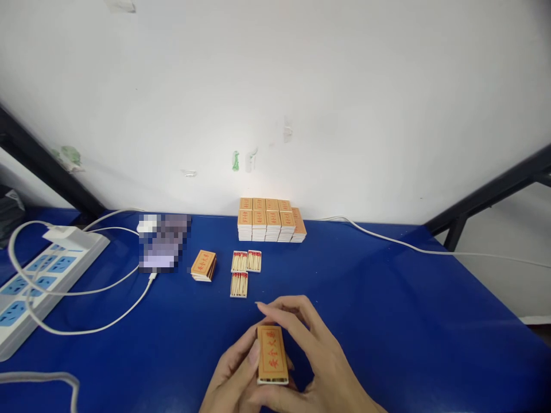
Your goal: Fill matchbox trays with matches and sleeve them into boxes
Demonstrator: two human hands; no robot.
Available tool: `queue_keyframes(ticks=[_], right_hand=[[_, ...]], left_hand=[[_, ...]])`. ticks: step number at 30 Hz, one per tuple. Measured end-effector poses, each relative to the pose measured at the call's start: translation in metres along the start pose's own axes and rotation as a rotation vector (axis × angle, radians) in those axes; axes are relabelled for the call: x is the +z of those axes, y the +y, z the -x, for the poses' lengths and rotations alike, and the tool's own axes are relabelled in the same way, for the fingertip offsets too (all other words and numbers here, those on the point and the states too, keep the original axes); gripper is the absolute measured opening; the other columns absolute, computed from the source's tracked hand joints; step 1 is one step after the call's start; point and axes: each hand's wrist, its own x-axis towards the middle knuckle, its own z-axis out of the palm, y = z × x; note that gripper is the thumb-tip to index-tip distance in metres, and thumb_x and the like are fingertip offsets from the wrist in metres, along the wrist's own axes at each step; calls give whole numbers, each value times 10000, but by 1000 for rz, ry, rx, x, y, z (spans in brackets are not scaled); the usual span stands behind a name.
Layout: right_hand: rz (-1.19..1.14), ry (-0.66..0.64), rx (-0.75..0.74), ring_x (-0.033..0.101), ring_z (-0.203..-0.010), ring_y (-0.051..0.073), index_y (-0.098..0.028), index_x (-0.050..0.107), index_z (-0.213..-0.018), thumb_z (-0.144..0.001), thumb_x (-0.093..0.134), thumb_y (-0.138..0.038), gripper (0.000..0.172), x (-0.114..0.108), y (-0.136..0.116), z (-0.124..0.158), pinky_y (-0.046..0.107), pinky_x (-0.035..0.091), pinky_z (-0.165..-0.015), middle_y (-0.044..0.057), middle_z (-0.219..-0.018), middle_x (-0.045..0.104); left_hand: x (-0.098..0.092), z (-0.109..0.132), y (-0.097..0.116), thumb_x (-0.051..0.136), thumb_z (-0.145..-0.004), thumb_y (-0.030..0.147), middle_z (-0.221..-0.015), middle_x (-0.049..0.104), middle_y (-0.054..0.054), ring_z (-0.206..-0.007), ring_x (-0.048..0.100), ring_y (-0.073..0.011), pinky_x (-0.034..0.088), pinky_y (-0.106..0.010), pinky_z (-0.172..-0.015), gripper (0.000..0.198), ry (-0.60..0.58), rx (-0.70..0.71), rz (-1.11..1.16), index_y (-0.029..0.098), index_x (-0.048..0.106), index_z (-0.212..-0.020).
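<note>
An orange matchbox (272, 353) with red characters on its face is held low over the front of the table, its long side pointing away from me. My left hand (236, 367) grips it from the left, thumb along its edge. My right hand (321, 358) curves around its right side, thumb at the near end and index finger raised near the far end. A white tray edge shows at the near end. Just beyond my hands lie three open match trays (239, 284) full of red-tipped matches. To their left is a small stack of matchbox sleeves (204, 265).
Against the white wall (275, 103) stands a block of several stacked matchboxes (267, 221). On the left are a blurred phone (163, 244), white cables (107, 327) and a power strip (47, 275). Another cable (387, 235) crosses the back right of the blue table (408, 321).
</note>
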Motion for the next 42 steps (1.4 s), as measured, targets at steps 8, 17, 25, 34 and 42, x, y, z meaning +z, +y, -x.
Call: queue_keyframes(ticks=[8, 17, 25, 34, 42], right_hand=[[-205, -89, 25, 765, -1222, 182, -338, 670, -1508, -939, 917, -265, 624, -18, -9, -2, 295, 642, -1074, 30, -1348, 775], [75, -48, -64, 758, -1238, 206, -318, 564, -1586, -1087, 739, -322, 529, -9, 4, 6, 364, 669, -1077, 70, -1391, 739], [231, -22, -156, 781, -1192, 222, -276, 505, -1618, -1144, 620, -445, 517, -11, 10, 12, 424, 670, -1087, 112, -1362, 753], [126, -97, -83, 772, -1268, 186, -321, 561, -1565, -1111, 696, -385, 477, -23, 13, 11, 377, 611, -1180, 61, -1405, 750], [33, -59, -59, 757, -1300, 195, -405, 523, -1630, -1081, 754, -337, 600, -20, 21, 12, 305, 623, -1142, 31, -1466, 733]], left_hand=[[0, -1, -4, 971, -843, 593, -1130, 816, -104, -1095, 791, -285, 612, -401, -985, 682, 33, 37, 19, 274, 789, -1417], [2, -10, -3, 955, -890, 506, -1155, 848, -112, -1130, 816, -294, 637, -393, -1000, 465, 91, 129, -67, 241, 844, -1255], [6, -7, 2, 1014, -805, 491, -956, 884, -139, -952, 865, -325, 698, -370, -841, 481, 231, 156, -222, 166, 894, -1139], [13, -5, -7, 1010, -771, 577, -956, 884, -90, -941, 850, -311, 735, -423, -855, 669, 315, 276, -316, 251, 861, -1336], [14, -4, -5, 983, -782, 625, -994, 885, -92, -929, 860, -314, 738, -460, -885, 755, 328, 284, -328, 247, 816, -1414]])
